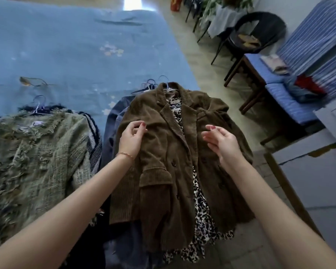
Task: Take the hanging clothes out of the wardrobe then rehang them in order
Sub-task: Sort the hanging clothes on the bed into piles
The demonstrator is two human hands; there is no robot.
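At the centre of the frame we see a brown corduroy jacket (pixel 175 152) lying on its hanger at the edge of the blue quilted bed (pixel 66 45), with a leopard-print garment (pixel 200 216) showing inside it and blue denim clothes (pixel 113 117) underneath. Our left hand (pixel 131 138) and right hand (pixel 223 141) hover just over the jacket's chest, fingers loosely curled, grasping nothing. A frayed green tweed jacket (pixel 37 162) lies at the left. At upper right stand a black wicker chair (pixel 260 33) and a blue-cushioned wooden bench (pixel 283 94).
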